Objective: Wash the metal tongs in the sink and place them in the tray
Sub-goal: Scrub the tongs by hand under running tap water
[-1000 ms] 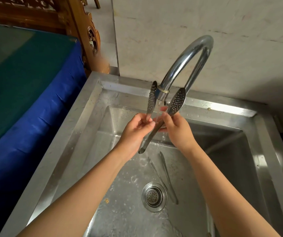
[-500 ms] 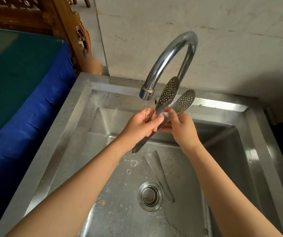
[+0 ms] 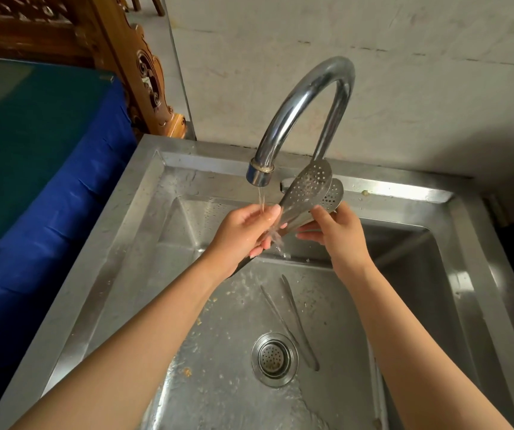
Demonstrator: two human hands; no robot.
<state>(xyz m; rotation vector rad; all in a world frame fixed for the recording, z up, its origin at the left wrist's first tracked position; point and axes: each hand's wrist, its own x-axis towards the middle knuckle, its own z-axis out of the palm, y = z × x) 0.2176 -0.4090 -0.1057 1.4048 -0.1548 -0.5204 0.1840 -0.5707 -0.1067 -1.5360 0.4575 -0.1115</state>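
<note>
Rinsing: head view, both hands up under the tap (image 3: 303, 119), metal tongs (image 3: 307, 193) held between them over the sink (image 3: 144, 212).
Left hand: left hand (image 3: 243, 234) wrapped loosely round the lower shaft of the tongs, fingers curled closed on it, thin stream of water (image 3: 261, 198) running straight over its fingertips.
Right hand: right hand (image 3: 339, 234) pinching the tongs just below the perforated heads, thumb and fingers closed on the metal.
Where the tongs are: in the air above the basin, just right of the spout, not touching it; the stream lands on the fingers and shaft, not the heads.
Doing it well: I'd judge the heads need sliding left into the stream, turning so water passes through the holes on both faces; keep the right-hand pinch firm, wet steel is slippery.
Long axis: running diagonally, hinge end low and towards the wearer on the left, heads high and away on the right.
Pointing: both spoon heads aim up and right, towards the wall, nearly stacked one over the other.
Hinge end: dark tip below the left wrist, probably the hinge; hard to be sure.
Sink floor: second slim utensil (image 3: 293, 318) lying beside the drain (image 3: 274, 356), food specks around.
Tray: not in this view.
</note>
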